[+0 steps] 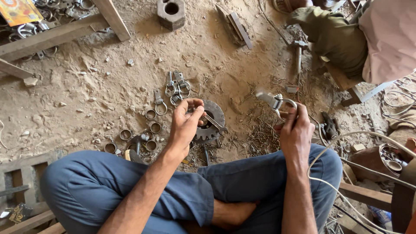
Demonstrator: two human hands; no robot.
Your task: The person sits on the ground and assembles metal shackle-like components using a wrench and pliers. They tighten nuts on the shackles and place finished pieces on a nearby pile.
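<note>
Left hand [186, 123] pinches a small metal strip [213, 122] over the toothed gear [212, 119] on the dirt floor [108, 86]. Right hand [294, 132] grips a ringed clamp piece [277, 102], raised clear for fitting.

I saw dull rusty steel on the gear [211, 123]; beside it the rings [152, 127] were matt metal, the ground [108, 78] rough, dusty earth

One view only, my head camera. I look steeply down from sitting height, close over crossed legs [130, 190] and both hands, facing the dirt floor [108, 86] ahead. No second view shares it.
</note>
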